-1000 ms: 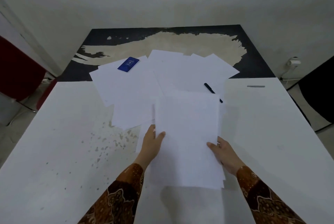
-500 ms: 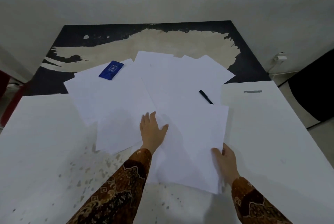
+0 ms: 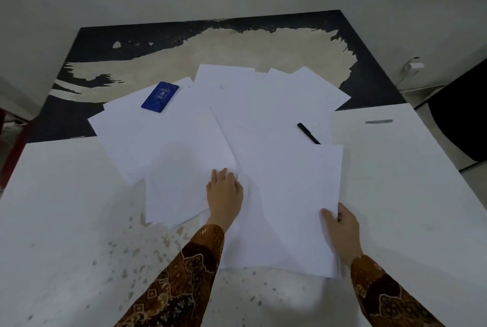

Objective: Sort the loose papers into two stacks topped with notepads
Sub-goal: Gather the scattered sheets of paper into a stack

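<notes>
Gathered sheets: white plain paper, rectangular, lying on the near middle of the desk; long axis runs near to far, leaning slightly rightward at the far end.
Loose papers: flat white sheets fanned and overlapping across the middle of the desk, their corners pointing in different directions toward the far side.
Notepad: small, dark blue, glossy cover, rectangular; lies on the far-left sheets, long axis tilted, far end leaning right.
Pen: black, slim; rests on the papers to the right, running diagonally, near end tucked behind the gathered sheets' far edge.
Left hand: flat, palm down, fingers pressed together on the papers just left of the gathered sheets; gripping nothing.
Right hand: pinching the right edge of the gathered sheets, thumb on top.
Desk: white, matte, speckled with dark flecks near the front; the far section is dark with a worn pale patch.
Sleeves: brown patterned fabric.
</notes>
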